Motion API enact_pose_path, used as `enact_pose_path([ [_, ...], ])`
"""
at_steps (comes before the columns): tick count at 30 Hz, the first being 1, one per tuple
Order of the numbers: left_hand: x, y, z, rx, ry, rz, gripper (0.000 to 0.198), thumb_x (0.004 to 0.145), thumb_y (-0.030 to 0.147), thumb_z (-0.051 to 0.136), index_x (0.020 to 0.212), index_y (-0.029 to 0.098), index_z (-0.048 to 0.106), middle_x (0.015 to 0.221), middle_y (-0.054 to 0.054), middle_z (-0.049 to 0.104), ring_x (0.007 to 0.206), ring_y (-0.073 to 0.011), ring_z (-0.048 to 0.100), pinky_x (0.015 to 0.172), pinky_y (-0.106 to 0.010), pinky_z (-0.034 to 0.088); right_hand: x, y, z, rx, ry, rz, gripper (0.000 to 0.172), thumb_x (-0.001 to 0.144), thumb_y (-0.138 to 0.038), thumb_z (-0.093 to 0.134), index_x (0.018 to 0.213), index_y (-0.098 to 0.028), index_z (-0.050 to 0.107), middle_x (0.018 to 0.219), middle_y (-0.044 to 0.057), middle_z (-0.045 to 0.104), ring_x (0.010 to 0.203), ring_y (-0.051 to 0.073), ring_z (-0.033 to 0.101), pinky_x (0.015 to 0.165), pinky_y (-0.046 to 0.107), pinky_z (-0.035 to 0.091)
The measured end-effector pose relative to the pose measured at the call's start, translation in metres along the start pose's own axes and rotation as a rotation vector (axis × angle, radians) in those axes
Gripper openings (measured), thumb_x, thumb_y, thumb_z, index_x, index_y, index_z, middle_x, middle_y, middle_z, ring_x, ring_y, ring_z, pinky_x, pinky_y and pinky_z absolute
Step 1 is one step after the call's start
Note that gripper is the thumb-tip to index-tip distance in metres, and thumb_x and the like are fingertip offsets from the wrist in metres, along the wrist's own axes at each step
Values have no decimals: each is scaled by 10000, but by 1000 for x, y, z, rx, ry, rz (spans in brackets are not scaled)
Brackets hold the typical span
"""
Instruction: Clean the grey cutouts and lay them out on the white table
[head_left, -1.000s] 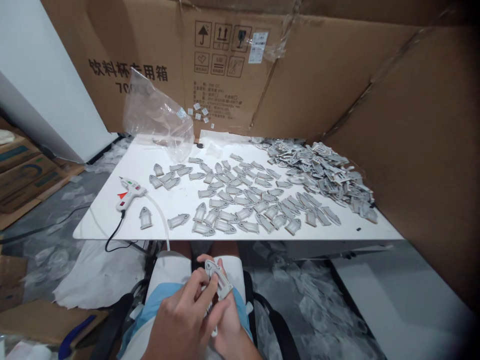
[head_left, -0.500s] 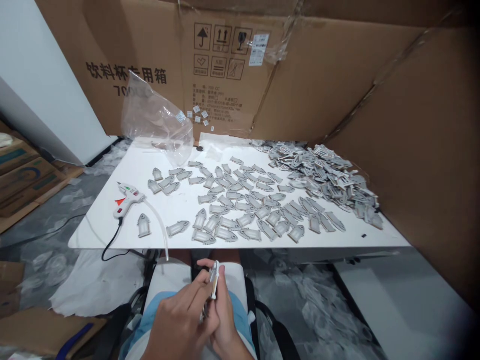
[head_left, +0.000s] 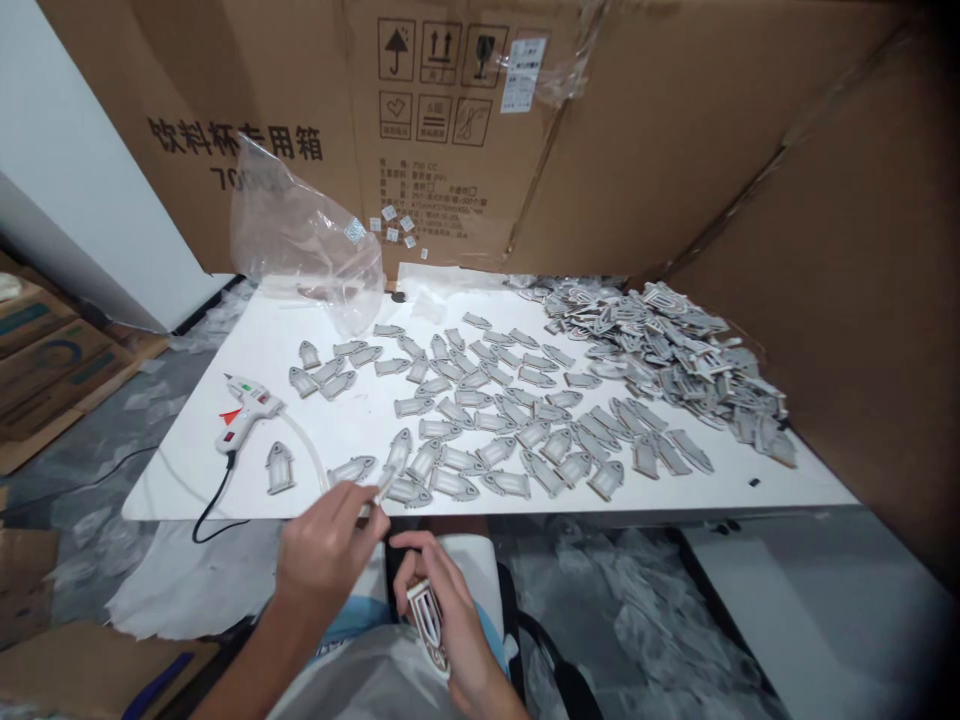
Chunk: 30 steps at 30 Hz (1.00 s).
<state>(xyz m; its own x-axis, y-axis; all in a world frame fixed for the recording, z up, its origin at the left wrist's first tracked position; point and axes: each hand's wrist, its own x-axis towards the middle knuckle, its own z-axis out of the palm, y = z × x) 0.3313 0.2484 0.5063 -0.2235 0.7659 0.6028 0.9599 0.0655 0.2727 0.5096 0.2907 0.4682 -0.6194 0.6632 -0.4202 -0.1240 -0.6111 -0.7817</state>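
Observation:
My left hand (head_left: 326, 545) is at the table's front edge, fingers pinched on a thin, pale flat piece (head_left: 384, 488) seen nearly edge-on. Its outline is partly hidden by my fingertips. Lower down, over my lap, my right hand (head_left: 454, 605) curls around a white-and-brown arched piece (head_left: 427, 615) with slots and scrollwork. Whether that is one piece or several stacked, I cannot tell. Just beyond my left fingers, many grey arched pieces (head_left: 454, 485) with pointed tops lie spread over the white table (head_left: 195, 470).
A white glue gun (head_left: 247, 405) with a black cord lies at the table's left. A heap of similar pieces (head_left: 675, 350) fills the back right. A clear plastic bag (head_left: 300, 240) stands before a big cardboard box (head_left: 300, 60). Plastic wrapping (head_left: 630, 600) litters the floor.
My hands have come apart. The left has moved forward to the table edge with a thin piece; the right stays over my lap, holding an arched piece. The view has shifted slightly.

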Motion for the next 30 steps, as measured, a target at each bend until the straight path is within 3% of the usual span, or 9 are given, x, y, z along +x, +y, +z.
enact_pose_path([
  [3,33,-25,10,200,-188,-69,131,1016,160,620,997,201,743,919,-28,766,790,-202,747,634,-315,418,0,2,-8,73,-41,41,425,974,-599,726,1135,-207,759,768,4,617,637,126,451,607,256,315],
  [7,68,-33,22,331,-536,-82,277,1046,162,513,938,176,768,1016,-91,744,829,-250,756,566,-340,318,-7,-3,-17,170,-73,48,363,878,-413,811,1174,-204,789,920,35,664,746,145,538,658,249,381],
  [12,84,-39,26,224,-687,-15,244,1029,240,570,971,208,805,1061,-76,744,783,-243,741,610,-342,379,-15,-18,-24,191,-36,-16,492,790,-317,904,1262,-248,785,1163,84,738,898,187,625,756,276,487],
  [15,84,-51,20,-62,-632,-80,250,1023,337,612,1152,220,790,1116,-75,759,876,-241,733,746,-347,477,-15,-24,-24,159,21,-107,526,768,-326,964,1256,-256,780,1278,108,746,993,213,673,865,321,535],
  [19,71,-55,5,-550,-437,-410,398,1014,345,589,1390,253,677,1230,-71,771,870,-190,665,849,-335,510,-11,-26,-24,182,67,-158,539,714,-316,1014,1197,-256,784,1241,92,764,1017,237,722,934,381,564],
  [22,50,-40,-6,-1058,-396,-821,432,947,332,672,1368,233,685,1370,-111,752,1040,-205,705,901,-317,547,-7,-24,-25,199,60,-148,519,675,-286,1037,1129,-245,789,1084,70,795,980,238,743,905,363,563],
  [25,25,-15,-16,-1451,-272,-1183,479,790,242,830,1252,177,723,1376,-164,765,1227,-263,729,995,-321,580,-5,-23,-23,231,27,-137,510,615,-236,1061,1050,-237,796,975,46,807,935,213,744,860,313,547],
  [28,5,9,-27,-1625,-168,-1406,568,810,164,854,1350,169,677,1392,-183,762,1376,-268,691,1157,-323,544,-4,-21,-21,256,29,-135,500,585,-213,1071,1004,-236,798,957,27,806,915,190,738,815,274,540],
  [30,-7,22,-31,-1664,-139,-1492,611,854,137,837,1426,168,625,1404,-188,755,1415,-248,670,1183,-297,535,-3,-20,-21,255,50,-131,495,608,-253,1070,1019,-226,797,997,44,817,925,192,745,825,274,551],
])
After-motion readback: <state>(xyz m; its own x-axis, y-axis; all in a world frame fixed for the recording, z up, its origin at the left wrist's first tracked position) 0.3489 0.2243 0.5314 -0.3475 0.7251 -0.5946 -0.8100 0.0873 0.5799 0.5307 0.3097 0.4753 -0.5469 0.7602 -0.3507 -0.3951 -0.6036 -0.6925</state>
